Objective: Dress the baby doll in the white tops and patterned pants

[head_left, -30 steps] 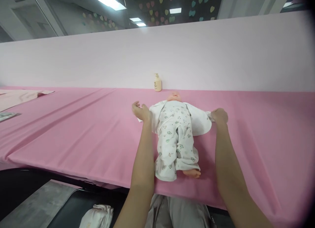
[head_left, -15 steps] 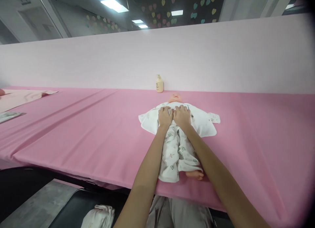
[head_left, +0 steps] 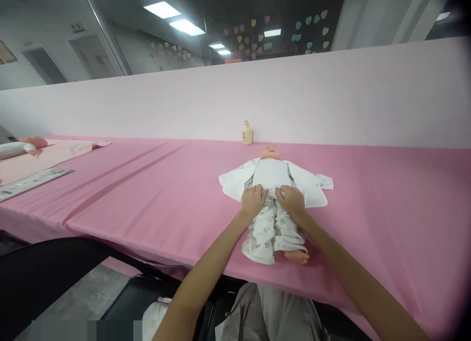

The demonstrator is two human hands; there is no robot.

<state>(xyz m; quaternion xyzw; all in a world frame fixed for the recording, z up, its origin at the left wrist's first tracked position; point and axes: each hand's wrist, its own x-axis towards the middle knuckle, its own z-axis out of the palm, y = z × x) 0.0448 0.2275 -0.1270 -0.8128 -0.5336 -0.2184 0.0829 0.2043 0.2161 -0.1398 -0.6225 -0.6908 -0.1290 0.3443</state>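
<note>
On its back lies a baby doll [head_left: 270, 153], head toward the wall, with a white open shirt [head_left: 311, 188] spread out at both sides. Printed white pants [head_left: 262, 233] cover its legs, and one bare foot [head_left: 297, 256] sticks out of the right-hand leg. At the waistband, my left hand [head_left: 253, 199] is closed on the left side of the pants. My right hand [head_left: 291, 199] pinches the waistband on the right, a small gap apart from the left. The doll's other foot is hidden inside the pants leg.
A pump bottle [head_left: 247, 133] stands against the white wall behind the doll. Far left, another doll [head_left: 22, 147] lies on a pale cloth, near a flat printed packet [head_left: 33, 181]. Black chairs [head_left: 136, 294] stand at the front of the pink-covered table [head_left: 154, 198]; one holds a white cloth.
Both my hands have come down from the doll's chest to its waist and moved slightly apart, uncovering the white front of the body. My view has shifted a little left and up.
</note>
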